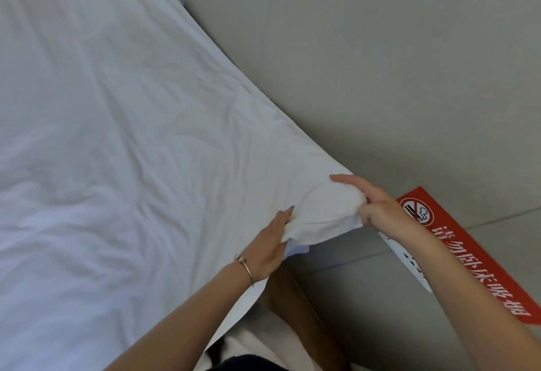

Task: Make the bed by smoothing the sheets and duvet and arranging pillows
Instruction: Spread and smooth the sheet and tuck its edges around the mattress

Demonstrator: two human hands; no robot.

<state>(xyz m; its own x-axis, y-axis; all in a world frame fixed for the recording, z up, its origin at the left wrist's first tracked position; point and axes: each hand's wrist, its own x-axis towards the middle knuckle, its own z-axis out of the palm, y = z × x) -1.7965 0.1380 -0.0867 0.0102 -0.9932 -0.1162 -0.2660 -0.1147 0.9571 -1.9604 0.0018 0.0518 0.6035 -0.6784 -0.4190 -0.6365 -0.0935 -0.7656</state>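
Head view: both hands hold one corner of the white duvet, which is spread wrinkled across the bed, the corner raised beside the grey headboard. The left hand has its fingers curled under the corner's lower edge; the right hand pinches the tip, forefinger stretched along the fold. To do this well, I judge the filling should be seated fully into the corner, then the corner drawn taut toward the headboard, clear of the red no-smoking sign just beyond.

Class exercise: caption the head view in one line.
Both hands, left hand and right hand, grip the white duvet corner.
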